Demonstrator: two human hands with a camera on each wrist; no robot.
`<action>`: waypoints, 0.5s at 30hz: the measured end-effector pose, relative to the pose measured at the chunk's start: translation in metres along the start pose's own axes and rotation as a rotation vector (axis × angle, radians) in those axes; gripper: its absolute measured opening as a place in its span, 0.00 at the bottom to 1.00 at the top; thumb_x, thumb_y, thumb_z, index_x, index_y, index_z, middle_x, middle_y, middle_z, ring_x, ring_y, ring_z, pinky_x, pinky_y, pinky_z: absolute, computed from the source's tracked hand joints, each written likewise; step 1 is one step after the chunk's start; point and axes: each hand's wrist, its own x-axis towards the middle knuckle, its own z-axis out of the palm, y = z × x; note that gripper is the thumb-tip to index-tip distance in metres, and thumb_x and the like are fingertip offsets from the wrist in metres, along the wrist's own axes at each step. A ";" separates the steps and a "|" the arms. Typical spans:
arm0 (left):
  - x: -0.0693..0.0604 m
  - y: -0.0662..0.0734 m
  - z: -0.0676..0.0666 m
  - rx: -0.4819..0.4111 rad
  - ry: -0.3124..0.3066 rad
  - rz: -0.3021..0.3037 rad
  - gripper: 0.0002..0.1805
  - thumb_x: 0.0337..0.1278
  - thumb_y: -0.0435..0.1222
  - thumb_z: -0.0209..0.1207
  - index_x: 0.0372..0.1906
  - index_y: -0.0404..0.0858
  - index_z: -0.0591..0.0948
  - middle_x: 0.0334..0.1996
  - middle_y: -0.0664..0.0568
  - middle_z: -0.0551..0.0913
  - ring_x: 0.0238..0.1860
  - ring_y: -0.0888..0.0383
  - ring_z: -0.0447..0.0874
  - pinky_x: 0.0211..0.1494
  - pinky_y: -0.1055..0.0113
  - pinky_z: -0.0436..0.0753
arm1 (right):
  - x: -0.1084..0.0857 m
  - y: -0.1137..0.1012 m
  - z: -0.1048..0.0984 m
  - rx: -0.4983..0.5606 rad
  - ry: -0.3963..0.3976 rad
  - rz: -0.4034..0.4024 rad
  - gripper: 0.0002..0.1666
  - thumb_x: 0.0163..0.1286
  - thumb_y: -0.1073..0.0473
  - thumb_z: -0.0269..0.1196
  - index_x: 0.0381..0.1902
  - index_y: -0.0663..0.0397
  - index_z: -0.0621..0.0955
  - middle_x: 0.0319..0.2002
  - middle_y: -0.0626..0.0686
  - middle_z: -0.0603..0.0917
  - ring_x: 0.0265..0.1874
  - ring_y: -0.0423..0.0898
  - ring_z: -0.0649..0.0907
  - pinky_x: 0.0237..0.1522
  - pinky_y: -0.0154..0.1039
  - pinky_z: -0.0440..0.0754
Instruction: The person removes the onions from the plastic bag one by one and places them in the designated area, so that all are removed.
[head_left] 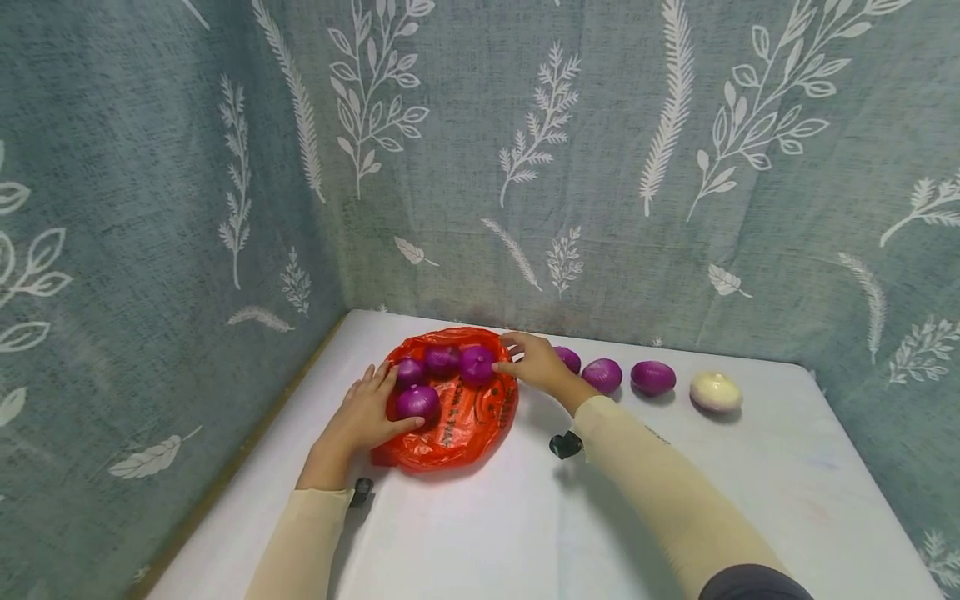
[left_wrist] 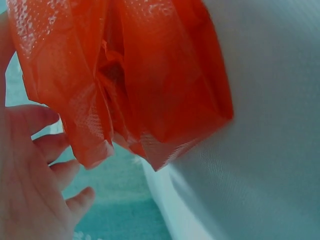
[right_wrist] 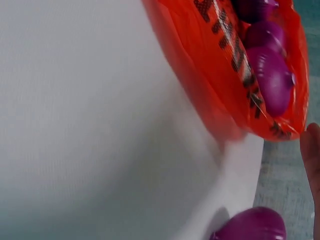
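Observation:
A red plastic bag (head_left: 461, 417) with dark print lies spread on the table, its mouth facing up. Several purple onions sit inside it, among them one at the front left (head_left: 417, 402) and one at the right (head_left: 477, 365). Along the bag's left rim rests my left hand (head_left: 367, 408), fingers extended and thumb reaching over the edge; the left wrist view shows its fingertips by the bag's folded side (left_wrist: 165, 90). My right hand (head_left: 536, 362) is at the bag's right rim, fingers loosely bent, thumb near the right onion. A fingertip meets the rim in the right wrist view.
A row stands right of the bag: purple onions, one partly behind my right hand (head_left: 567, 359), two more (head_left: 602, 376) (head_left: 653, 378), then a white onion (head_left: 716, 392). The white table (head_left: 480, 533) meets leaf-patterned cloth (head_left: 450, 275) at the back and sides.

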 end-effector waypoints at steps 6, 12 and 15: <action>0.000 -0.001 0.003 0.019 -0.002 0.011 0.61 0.46 0.70 0.59 0.76 0.35 0.54 0.75 0.37 0.51 0.74 0.36 0.42 0.72 0.40 0.47 | 0.004 0.001 0.010 0.010 -0.007 0.009 0.35 0.59 0.52 0.73 0.62 0.57 0.77 0.51 0.55 0.83 0.51 0.51 0.81 0.52 0.47 0.81; 0.000 0.000 0.003 0.023 0.020 0.040 0.62 0.46 0.70 0.59 0.75 0.31 0.55 0.75 0.36 0.52 0.74 0.35 0.44 0.72 0.40 0.48 | 0.007 -0.001 0.015 -0.023 0.003 0.008 0.35 0.59 0.51 0.73 0.62 0.57 0.77 0.54 0.55 0.82 0.54 0.51 0.80 0.56 0.48 0.77; -0.001 0.002 0.002 0.019 0.021 0.047 0.62 0.46 0.71 0.58 0.75 0.31 0.56 0.74 0.35 0.52 0.73 0.34 0.44 0.71 0.39 0.49 | 0.010 -0.001 0.018 -0.049 0.017 0.012 0.35 0.58 0.51 0.73 0.62 0.56 0.77 0.55 0.54 0.82 0.56 0.51 0.79 0.59 0.47 0.75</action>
